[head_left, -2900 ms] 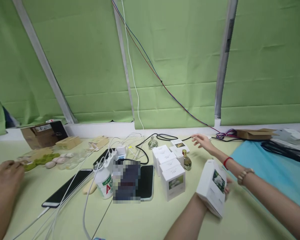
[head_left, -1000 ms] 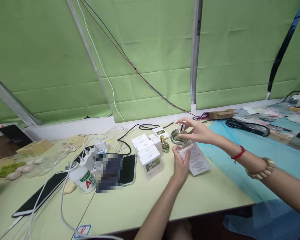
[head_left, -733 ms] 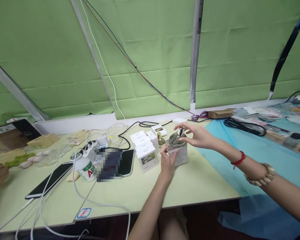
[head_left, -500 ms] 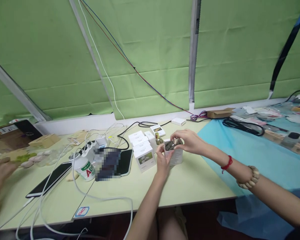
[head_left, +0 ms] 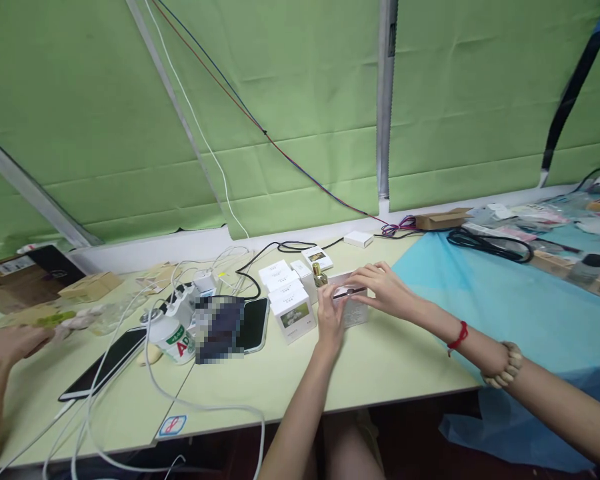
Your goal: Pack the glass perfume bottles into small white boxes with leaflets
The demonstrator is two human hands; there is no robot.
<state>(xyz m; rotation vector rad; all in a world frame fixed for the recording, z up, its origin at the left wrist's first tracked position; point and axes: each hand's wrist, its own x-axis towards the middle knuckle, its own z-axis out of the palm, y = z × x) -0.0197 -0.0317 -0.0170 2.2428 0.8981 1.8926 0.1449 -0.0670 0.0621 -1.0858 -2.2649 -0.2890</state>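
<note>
A small white carton [head_left: 357, 316] stands on the table in front of me, a narrow dark gap showing at its top between the flaps. My left hand [head_left: 332, 312] is closed around its left side, thumb near the top edge. My right hand [head_left: 383, 288] pinches at the carton's top from the right, fingertips on the flap. A small bottle with a gold cap [head_left: 319, 275] stands just behind the carton. Left of my hands are several closed white boxes [head_left: 293, 312] in a row, the front one bearing a picture.
Another person's hand [head_left: 13, 345] reaches in at the far left. A phone [head_left: 255, 327], a white bottle [head_left: 173, 337], a dark tablet [head_left: 103, 363] and loose white cables lie leftward. Blue sheeting [head_left: 440, 320] covers the right side, with a coiled black cable [head_left: 490, 245].
The dark pieces seen in the carton's top are now mostly covered by its flaps. My right fingers have moved down onto the top. The other person's hand has shifted right.
</note>
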